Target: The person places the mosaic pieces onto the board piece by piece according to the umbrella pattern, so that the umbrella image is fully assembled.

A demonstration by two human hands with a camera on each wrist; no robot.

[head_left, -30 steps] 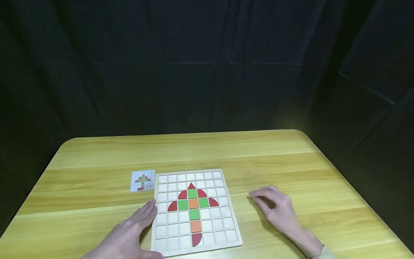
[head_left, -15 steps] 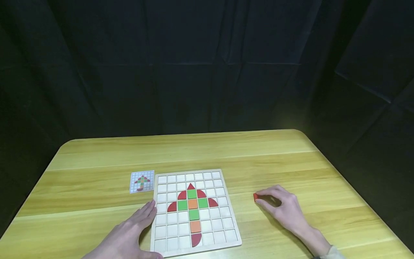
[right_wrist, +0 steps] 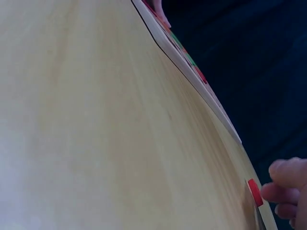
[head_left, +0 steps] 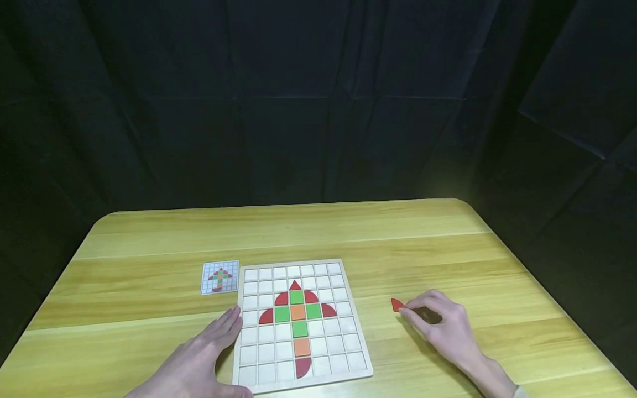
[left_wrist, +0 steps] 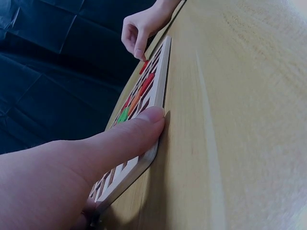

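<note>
My right hand [head_left: 443,326] pinches one corner of a small red tile [head_left: 396,305] between thumb and index fingertip, close over the table. The tile looks like a quarter circle with a curved edge; part of it is behind the fingertips. Left of it lies a square wooden grid board [head_left: 348,331] with red, green and orange tiles set in an arrow-like figure. My left hand [head_left: 199,354] rests against the board's near-left corner. Its straight fingers lie along the left edge, and the thumb [left_wrist: 139,127] reaches onto the near rim in the left wrist view.
A small printed card [head_left: 220,277] showing a similar coloured figure on a grid lies just beyond the board's far-left side. All of this is on a wood-grain table [head_left: 318,232] with rounded far corners. Dark cloth [head_left: 318,110] hangs behind it.
The red tile, hidden by the fingers at first, has come into sight and turned so its face shows. The right hand has shifted slightly right and nearer. Left hand and board keep their places.
</note>
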